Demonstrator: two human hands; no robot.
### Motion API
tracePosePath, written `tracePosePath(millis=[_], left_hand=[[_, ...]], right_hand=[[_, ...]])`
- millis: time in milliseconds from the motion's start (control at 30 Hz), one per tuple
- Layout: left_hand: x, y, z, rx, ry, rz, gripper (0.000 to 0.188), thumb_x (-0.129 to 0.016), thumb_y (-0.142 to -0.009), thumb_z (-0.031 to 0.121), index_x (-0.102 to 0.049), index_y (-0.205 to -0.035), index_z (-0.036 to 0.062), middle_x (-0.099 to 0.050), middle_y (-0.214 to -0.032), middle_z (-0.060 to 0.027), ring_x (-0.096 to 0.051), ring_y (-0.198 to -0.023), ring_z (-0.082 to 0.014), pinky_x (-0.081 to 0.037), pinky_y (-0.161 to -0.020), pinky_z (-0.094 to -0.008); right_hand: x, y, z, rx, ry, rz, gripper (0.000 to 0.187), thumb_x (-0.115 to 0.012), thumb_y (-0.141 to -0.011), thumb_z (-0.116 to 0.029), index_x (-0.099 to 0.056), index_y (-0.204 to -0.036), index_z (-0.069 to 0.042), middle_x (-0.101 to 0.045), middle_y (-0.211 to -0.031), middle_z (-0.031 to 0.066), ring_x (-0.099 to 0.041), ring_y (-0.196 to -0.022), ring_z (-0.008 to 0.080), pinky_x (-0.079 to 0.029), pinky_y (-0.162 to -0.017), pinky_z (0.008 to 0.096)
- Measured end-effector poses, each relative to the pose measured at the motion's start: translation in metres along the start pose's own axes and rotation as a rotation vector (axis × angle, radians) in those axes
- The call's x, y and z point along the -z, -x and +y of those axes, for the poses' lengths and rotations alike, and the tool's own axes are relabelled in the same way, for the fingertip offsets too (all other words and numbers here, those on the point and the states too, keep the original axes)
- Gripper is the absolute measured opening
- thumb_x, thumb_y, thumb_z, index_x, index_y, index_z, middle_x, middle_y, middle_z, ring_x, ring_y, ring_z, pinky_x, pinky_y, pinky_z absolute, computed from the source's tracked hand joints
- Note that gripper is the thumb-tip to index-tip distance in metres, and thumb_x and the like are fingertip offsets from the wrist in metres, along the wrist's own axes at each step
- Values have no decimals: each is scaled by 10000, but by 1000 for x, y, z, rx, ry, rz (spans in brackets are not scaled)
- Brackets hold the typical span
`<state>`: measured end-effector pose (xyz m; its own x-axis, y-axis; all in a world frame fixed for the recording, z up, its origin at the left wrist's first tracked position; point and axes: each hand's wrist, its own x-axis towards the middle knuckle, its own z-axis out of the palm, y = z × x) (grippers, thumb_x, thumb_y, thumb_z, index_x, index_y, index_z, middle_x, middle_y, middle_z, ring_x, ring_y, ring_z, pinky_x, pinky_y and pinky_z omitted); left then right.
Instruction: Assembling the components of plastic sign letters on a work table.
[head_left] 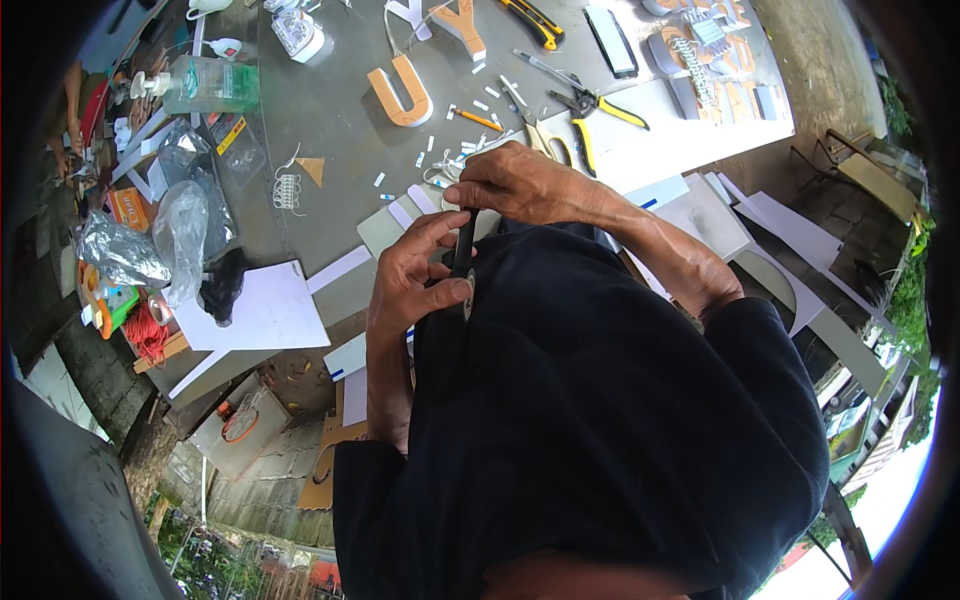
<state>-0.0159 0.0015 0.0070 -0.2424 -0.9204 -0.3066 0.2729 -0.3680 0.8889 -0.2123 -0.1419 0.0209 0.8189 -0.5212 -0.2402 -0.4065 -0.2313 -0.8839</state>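
Close to my chest, my left hand (412,268) grips a roll of black tape (470,297), thumb against its side. A black strip (465,243) runs up from the roll to my right hand (525,185). The fingertips of that right hand are pinched together on the strip's upper end. Just beyond my hands lie scissors (545,140), partly behind the right hand, and small white pieces (440,165) scattered over the table. A U-shaped letter (385,95) with a tan face and white sides rests farther off.
On the grey table (330,130) are yellow-black pliers (585,145), a utility knife (540,25), a pencil (478,119) and a phone (610,42). A green-liquid pump bottle (212,85) and plastic bags (185,225) crowd the left. White sheets (780,220) lie at right.
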Motion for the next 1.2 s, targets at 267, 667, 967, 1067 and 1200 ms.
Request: tracePosePath(millis=[267,667,967,1067,1200], left_hand=[[10,-1,0,-5,-8,-21,769,-895,-723,202,-576,-1386,-25,-514,-1399,-153,-580,-1134,-226,-597,-795,-290],[1,-3,12,-47,27,130,1126,-957,-584,290,-413,-1532,19,-563,-1339,-117,-548,-1174,-205,-464,-726,-275],[4,-7,11,-136,-85,95,1112,-966,-637,320,-391,-1546,41,-572,-1320,-165,-569,-1161,-219,-560,-723,-295],[10,-14,9,-182,-39,104,1139,-967,-641,297,-352,-1561,30,-595,-1295,-172,-570,-1159,-220,-568,-704,-292],[21,-27,13,-248,-10,108,1163,-972,-636,260,-321,-1567,10,-606,-1291,-179,-587,-1132,-226,-579,-686,-296]], right_hand=[[4,-13,13,-132,245,360,515,-517,-1045,-446,-645,-860,17,-648,-695,247,-671,-730,443,-530,-696,523],[-47,36,151,-329,690,551,341,-718,-864,-291,-560,-975,-9,-664,-879,213,-675,-891,405,-547,-747,496],[1,51,131,-639,269,261,228,-663,-818,-165,-715,-916,34,-739,-819,182,-731,-756,304,-577,-686,376],[17,70,125,-581,-280,212,241,-657,-877,-86,-670,-1066,63,-736,-885,121,-719,-756,178,-571,-641,246],[23,88,86,-347,-724,173,450,-776,-887,-253,-596,-1186,31,-701,-971,104,-701,-813,166,-555,-611,245]])
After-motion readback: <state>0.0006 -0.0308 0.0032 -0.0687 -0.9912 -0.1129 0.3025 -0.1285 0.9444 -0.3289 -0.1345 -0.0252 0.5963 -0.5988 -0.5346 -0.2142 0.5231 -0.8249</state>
